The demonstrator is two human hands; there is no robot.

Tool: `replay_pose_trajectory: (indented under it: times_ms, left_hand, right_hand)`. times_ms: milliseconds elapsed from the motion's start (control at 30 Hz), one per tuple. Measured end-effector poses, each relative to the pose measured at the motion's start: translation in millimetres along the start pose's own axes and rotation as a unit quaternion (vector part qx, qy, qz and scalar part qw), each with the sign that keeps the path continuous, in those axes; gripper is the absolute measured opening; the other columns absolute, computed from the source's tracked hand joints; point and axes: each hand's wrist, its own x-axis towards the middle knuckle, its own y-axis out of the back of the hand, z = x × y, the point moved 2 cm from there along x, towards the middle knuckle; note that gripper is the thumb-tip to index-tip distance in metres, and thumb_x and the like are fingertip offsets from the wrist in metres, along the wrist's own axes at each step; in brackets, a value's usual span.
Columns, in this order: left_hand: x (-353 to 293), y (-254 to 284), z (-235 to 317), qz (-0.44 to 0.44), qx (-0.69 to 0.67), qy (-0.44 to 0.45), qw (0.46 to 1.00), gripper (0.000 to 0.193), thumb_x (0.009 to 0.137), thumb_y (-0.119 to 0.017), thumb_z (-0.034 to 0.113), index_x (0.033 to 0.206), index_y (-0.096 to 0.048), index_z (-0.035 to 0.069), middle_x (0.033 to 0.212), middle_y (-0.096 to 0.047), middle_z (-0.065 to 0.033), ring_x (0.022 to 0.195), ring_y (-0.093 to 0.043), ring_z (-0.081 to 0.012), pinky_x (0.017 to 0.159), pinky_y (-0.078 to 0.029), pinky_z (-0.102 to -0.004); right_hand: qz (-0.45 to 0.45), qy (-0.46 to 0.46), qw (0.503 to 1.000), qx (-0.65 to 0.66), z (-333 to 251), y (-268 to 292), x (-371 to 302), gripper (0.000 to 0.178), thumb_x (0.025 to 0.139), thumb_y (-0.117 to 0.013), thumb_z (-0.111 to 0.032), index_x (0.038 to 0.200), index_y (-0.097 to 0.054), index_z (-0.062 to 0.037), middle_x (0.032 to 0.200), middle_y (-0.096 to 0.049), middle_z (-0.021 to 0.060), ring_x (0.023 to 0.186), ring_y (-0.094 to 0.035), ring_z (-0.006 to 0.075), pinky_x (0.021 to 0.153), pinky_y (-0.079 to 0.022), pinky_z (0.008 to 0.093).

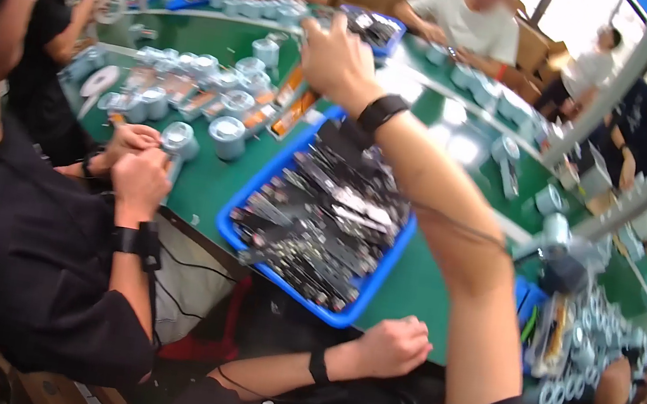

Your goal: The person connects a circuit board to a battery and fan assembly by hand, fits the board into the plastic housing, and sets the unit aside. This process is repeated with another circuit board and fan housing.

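My right arm stretches across a blue tray (300,303) heaped with small dark, shiny parts. Beyond its far edge is my right hand (335,60), fingers bent downward and blurred; what they touch is hidden. Close by lie orange-and-silver strips (295,112) and a light-blue round housing (265,51). My left hand (394,346) rests low by the table's near edge, right of the tray's near corner. Its fingers are curled closed, and I cannot make out anything in them.
At my left, a co-worker's hands (140,166) hold a light-blue housing (179,140). More housings (228,137) crowd the green table (206,176). A second blue tray (389,43) stands farther back. Piled housings (596,335) fill the right side. Several people sit around.
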Motion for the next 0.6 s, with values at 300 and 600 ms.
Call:
replay_pose_trajectory:
  times_ms: [300,600]
  left_hand:
    - [14,-7,-34,-0.002,0.048,-0.039,0.998,0.017,0.08,-0.074,0.006,0.071,-0.059,0.004,0.081,-0.063,-0.008,0.068,-0.063,-0.0249,0.059,-0.052,-0.036]
    - [12,-20,-31,-0.013,0.082,-0.045,0.996,0.018,0.078,-0.074,0.005,0.069,-0.059,0.004,0.081,-0.064,-0.0081,0.068,-0.062,-0.0242,0.059,-0.051,-0.035]
  right_hand:
    - [-0.157,-0.019,0.987,0.007,140,100,-170,0.04,0.095,-0.064,-0.022,0.134,-0.059,-0.0148,0.127,-0.056,0.024,0.098,-0.068,0.0405,0.087,-0.055,0.0466]
    - [-0.224,-0.127,0.966,0.007,213,90,-268,0.061,0.088,-0.074,-0.023,0.143,-0.051,-0.0183,0.136,-0.052,0.022,0.104,-0.067,0.042,0.091,-0.056,0.0473]
